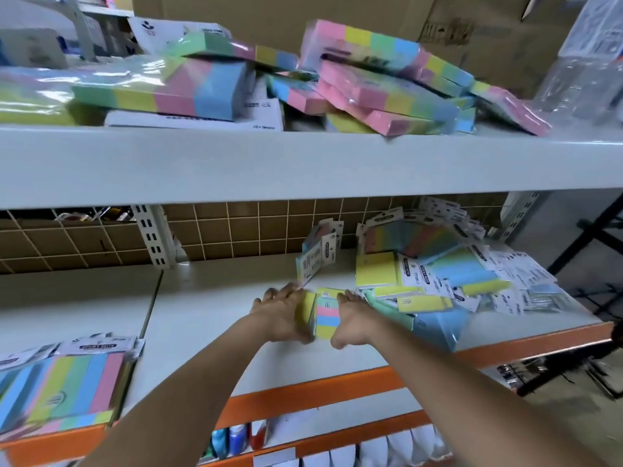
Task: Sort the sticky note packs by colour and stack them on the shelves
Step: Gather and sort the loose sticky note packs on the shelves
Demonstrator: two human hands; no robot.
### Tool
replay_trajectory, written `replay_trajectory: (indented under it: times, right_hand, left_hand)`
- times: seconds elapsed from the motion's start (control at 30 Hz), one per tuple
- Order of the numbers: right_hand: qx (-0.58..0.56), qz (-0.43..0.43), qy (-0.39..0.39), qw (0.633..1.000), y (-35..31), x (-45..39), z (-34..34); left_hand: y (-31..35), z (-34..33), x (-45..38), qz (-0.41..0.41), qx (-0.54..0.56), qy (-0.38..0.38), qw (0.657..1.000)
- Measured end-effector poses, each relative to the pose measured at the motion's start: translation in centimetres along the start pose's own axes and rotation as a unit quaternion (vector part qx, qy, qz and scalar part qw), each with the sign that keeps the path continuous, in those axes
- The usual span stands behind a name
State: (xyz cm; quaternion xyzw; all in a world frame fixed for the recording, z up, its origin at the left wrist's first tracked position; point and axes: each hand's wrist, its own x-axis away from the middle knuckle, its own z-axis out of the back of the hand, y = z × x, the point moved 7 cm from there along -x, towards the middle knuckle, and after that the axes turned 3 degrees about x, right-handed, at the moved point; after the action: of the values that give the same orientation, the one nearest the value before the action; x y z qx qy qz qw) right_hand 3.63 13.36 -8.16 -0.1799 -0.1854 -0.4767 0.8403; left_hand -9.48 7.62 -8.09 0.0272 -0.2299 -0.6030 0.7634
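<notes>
Both hands' straight fingers (286, 293) press striped packs (326, 318) together on the grey shelf (202, 308).

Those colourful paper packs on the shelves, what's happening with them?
A person is tidying sticky notes. Both hands, the left hand and the right hand, press in on a small stack of striped packs on the middle shelf. A messy heap of packs lies just to the right, and more packs are jumbled on the top shelf. A neater striped stack sits at the far left.
</notes>
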Motion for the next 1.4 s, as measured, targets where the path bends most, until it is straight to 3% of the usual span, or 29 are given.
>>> replay_trajectory:
  times: [0.13, 0.3, 0.6, 0.73, 0.83, 0.93, 1.03, 1.13, 1.17, 1.3, 1.33, 1.4]
  right_hand:
    - [0.031, 0.011, -0.005, 0.999, -0.1, -0.4, 0.4]
    - [0.035, 0.025, 0.046, 0.998, -0.3, -0.6, 1.2]
    - [-0.114, 0.029, 0.095, 0.988, 0.1, 0.1, 3.1]
    - [-0.112, 0.042, 0.121, 0.985, -0.4, 0.7, 3.9]
    - [-0.091, 0.052, 0.149, 0.983, -1.1, 1.0, 4.6]
    - [-0.075, 0.071, 0.171, 0.98, -1.9, 1.2, 5.0]
    - [-0.067, 0.088, 0.177, 0.978, -2.8, 1.4, 4.8]
    - [-0.058, 0.113, 0.176, 0.976, -4.0, 1.5, 4.3]
    - [-0.057, 0.119, 0.176, 0.976, -4.3, 1.5, 4.1]
    - [-0.056, 0.117, 0.181, 0.975, -5.1, 1.4, 3.5]
    - [-0.054, 0.115, 0.181, 0.975, -5.1, 1.3, 3.4]
    - [-0.047, 0.11, 0.181, 0.976, -4.9, 1.1, 3.4]
  left_hand:
    - [-0.1, 0.1, -0.8, 0.014, -0.016, 0.004, 1.0]
    - [1.0, 0.8, -0.3, 0.005, -0.126, 0.045, 0.991]
    - [-0.4, 2.4, 0.7, 0.011, -0.114, 0.095, 0.989]
    - [-1.7, 3.0, 1.0, 0.044, -0.038, 0.096, 0.994]
    - [-2.6, 3.5, 1.3, 0.078, 0.115, 0.088, 0.986]
    - [-3.2, 3.3, 1.9, 0.121, 0.353, 0.076, 0.925]
    - [-3.4, 2.8, 2.5, 0.158, 0.48, 0.071, 0.86]
    - [-2.9, 1.9, 2.7, 0.171, 0.619, 0.049, 0.765]
    - [-2.6, 1.8, 2.8, 0.171, 0.639, 0.045, 0.748]
    - [-2.0, 1.9, 3.0, 0.172, 0.622, 0.054, 0.762]
    - [-1.9, 2.1, 3.2, 0.168, 0.601, 0.058, 0.78]
    - [-1.9, 2.6, 3.2, 0.146, 0.502, 0.071, 0.85]
